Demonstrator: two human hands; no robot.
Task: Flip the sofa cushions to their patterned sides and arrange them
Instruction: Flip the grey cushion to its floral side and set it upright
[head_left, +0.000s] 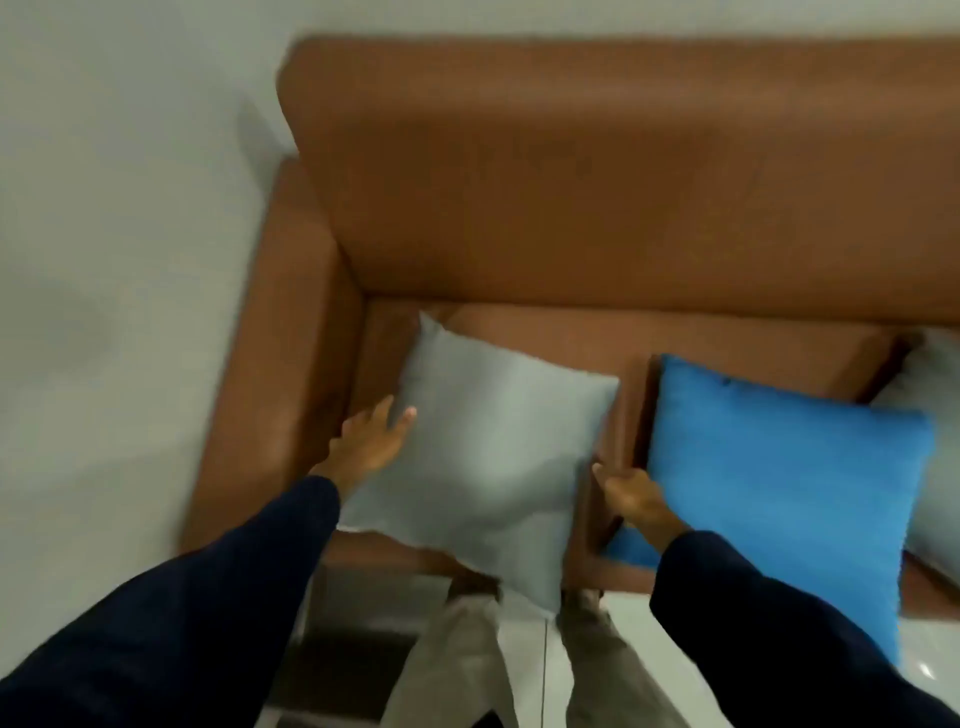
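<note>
A plain pale grey cushion (498, 452) lies tilted on the left seat of a brown sofa (597, 197), its lower corner hanging past the seat's front edge. My left hand (371, 441) rests flat on the cushion's left edge with fingers spread. My right hand (631, 496) is closed on the cushion's right edge. A plain blue cushion (789, 493) lies on the seat to the right. Part of another pale cushion (935, 415) shows at the far right edge. No patterned side is visible.
The sofa's left armrest (280, 364) stands beside a white wall (104, 260). My legs in light trousers (467, 670) stand against the sofa front on a pale tiled floor (623, 623). The picture is blurred by motion.
</note>
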